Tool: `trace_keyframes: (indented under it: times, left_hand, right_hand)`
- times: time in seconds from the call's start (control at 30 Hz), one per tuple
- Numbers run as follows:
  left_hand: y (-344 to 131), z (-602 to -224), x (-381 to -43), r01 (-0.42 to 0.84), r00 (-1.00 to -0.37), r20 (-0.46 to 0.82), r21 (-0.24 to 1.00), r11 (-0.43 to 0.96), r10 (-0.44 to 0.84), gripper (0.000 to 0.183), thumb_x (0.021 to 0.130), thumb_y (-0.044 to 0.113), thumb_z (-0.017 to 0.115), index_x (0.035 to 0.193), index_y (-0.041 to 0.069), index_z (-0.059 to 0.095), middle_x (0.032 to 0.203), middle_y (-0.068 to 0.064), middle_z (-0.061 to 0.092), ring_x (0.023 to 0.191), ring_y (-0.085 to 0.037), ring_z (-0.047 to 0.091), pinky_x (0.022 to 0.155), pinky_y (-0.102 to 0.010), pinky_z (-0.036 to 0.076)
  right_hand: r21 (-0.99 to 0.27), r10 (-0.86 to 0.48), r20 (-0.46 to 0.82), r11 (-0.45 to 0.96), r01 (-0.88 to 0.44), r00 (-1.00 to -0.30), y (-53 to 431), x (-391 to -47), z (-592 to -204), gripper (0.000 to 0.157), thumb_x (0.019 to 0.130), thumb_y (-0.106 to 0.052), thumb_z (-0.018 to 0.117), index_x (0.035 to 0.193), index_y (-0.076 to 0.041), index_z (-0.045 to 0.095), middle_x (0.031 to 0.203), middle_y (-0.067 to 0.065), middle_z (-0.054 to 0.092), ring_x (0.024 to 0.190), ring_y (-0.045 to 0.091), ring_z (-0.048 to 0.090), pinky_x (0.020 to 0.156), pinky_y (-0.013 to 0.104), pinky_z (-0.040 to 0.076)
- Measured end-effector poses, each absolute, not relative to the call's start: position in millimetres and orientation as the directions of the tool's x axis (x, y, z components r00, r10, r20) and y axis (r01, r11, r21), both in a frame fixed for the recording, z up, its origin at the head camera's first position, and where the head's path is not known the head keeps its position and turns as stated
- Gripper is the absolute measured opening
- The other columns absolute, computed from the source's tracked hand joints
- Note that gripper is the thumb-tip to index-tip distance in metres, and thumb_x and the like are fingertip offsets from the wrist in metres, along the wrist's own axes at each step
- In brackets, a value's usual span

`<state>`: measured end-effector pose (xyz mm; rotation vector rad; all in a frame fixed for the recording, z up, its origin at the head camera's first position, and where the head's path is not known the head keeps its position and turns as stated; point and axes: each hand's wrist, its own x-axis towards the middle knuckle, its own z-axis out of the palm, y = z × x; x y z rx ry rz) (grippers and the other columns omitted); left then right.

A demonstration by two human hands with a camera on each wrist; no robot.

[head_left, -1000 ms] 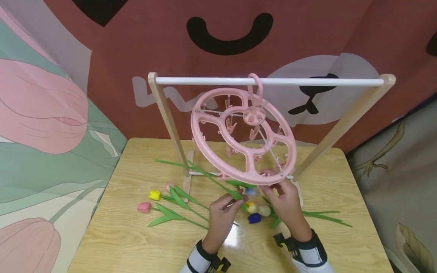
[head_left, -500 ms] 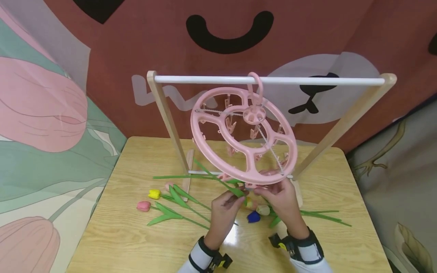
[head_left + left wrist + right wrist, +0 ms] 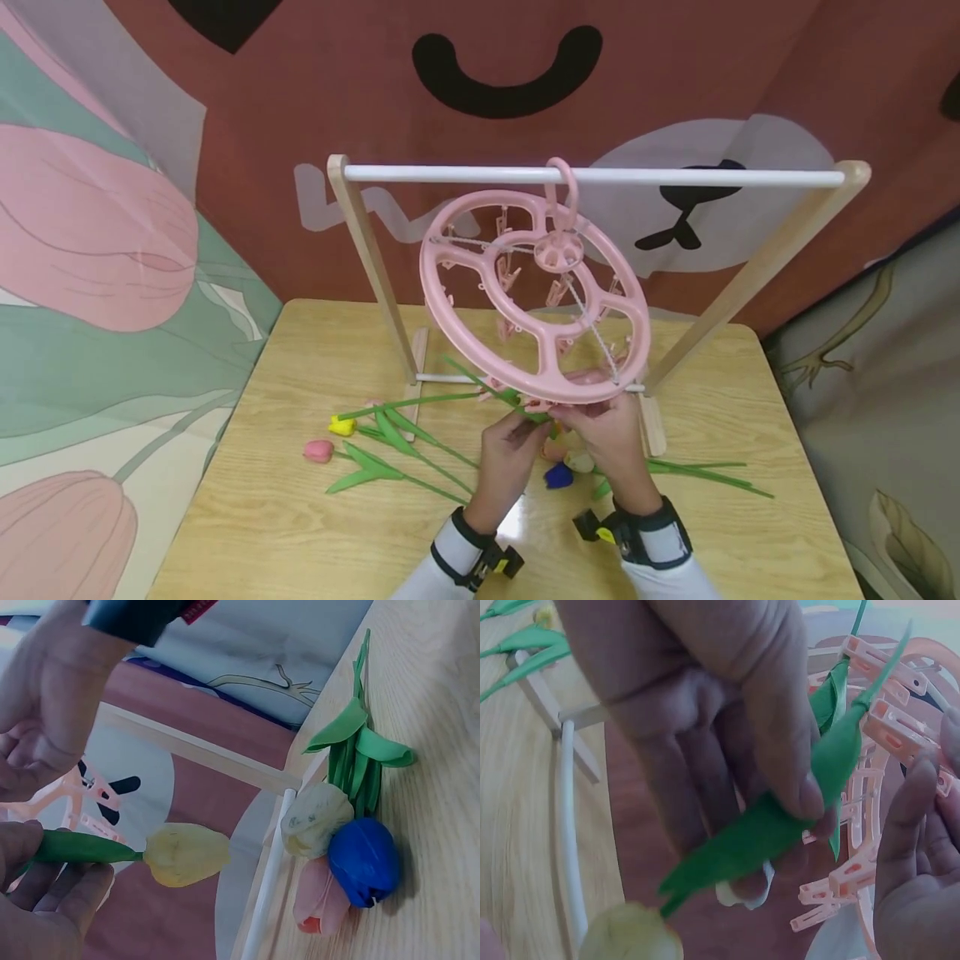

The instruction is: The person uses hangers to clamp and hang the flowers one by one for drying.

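My left hand (image 3: 508,462) pinches a yellow tulip (image 3: 187,855) by its green leaf and stem. Its stem end points up and left in the head view, beneath the ring of a pink clip hanger (image 3: 551,350). With thumb and fingers my right hand (image 3: 613,437) grips a pink clothespin (image 3: 900,733) on that hanger. The tulip's stem lies at this clothespin's tip; I cannot tell whether it is between the jaws. Behind, another tulip's green leaf (image 3: 829,697) and stem hang near a neighbouring clothespin (image 3: 885,667), with white petals (image 3: 746,892) partly hidden by the left hand.
The hanger hooks over the white bar (image 3: 450,174) of a wooden stand. Blue (image 3: 365,859), white (image 3: 319,817) and pink (image 3: 321,896) tulips lie on the table below. At the left lie a yellow tulip (image 3: 342,426) and a pink tulip (image 3: 318,451), among others.
My left hand has moved right and slightly up toward my right hand, bringing the held tulip's stem along. Another long green stem has swung, its free end lower. My right hand has shifted slightly left.
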<state>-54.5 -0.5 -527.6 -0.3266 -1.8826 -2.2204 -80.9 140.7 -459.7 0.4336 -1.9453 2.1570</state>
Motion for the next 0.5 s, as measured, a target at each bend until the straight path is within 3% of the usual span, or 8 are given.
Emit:
trace_keyframes:
  times: [0.2, 0.3, 0.4, 0.5]
  left_hand:
    - [2.1, -528.3, -58.9, 0.314, -0.949, 0.315, 0.937, -0.155, -0.019, 0.022, 0.096, 0.0, 0.07, 0.117, -0.003, 0.074, 0.111, -0.021, 0.076, 0.103, -0.017, 0.074, 0.089, -0.035, 0.064]
    - [2.4, -530.5, -60.7, 0.324, -0.946, 0.322, 0.94, -0.111, -0.032, 0.02, 0.095, 0.0, 0.071, 0.115, -0.002, 0.075, 0.105, -0.02, 0.077, 0.091, -0.014, 0.073, 0.08, -0.029, 0.064]
    - [2.1, -532.4, -61.5, 0.321, -0.947, 0.32, 0.944, -0.071, -0.033, 0.021, 0.095, 0.001, 0.071, 0.115, 0.0, 0.076, 0.102, -0.018, 0.077, 0.082, -0.012, 0.069, 0.073, -0.026, 0.062]
    - [1.5, -531.7, -60.7, 0.299, -0.954, 0.298, 0.952, -0.059, -0.025, 0.022, 0.096, 0.001, 0.07, 0.117, 0.002, 0.076, 0.107, -0.014, 0.078, 0.088, -0.011, 0.071, 0.077, -0.025, 0.063]
  right_hand:
    - [-0.929, -0.027, 0.36, -0.103, -0.355, -0.933, 135.8, -81.7, -458.5, 0.037, 0.079, 0.019, 0.077, 0.103, -0.007, 0.073, 0.098, -0.004, 0.077, 0.082, 0.01, 0.072, 0.067, 0.019, 0.06]
    - [-0.923, -0.018, 0.376, -0.092, -0.373, -0.926, 134.5, -82.6, -458.0, 0.037, 0.077, 0.021, 0.077, 0.102, -0.006, 0.073, 0.098, -0.005, 0.077, 0.089, 0.011, 0.074, 0.075, 0.021, 0.061]
    - [-0.92, -0.017, 0.384, -0.095, -0.381, -0.923, 133.2, -82.6, -457.8, 0.033, 0.077, 0.021, 0.077, 0.101, -0.002, 0.073, 0.097, -0.005, 0.077, 0.089, 0.01, 0.073, 0.074, 0.02, 0.06]
    - [-0.924, -0.026, 0.374, -0.092, -0.371, -0.927, 132.0, -82.0, -458.1, 0.031, 0.078, 0.02, 0.077, 0.1, -0.002, 0.073, 0.096, -0.005, 0.077, 0.086, 0.009, 0.073, 0.07, 0.018, 0.059]
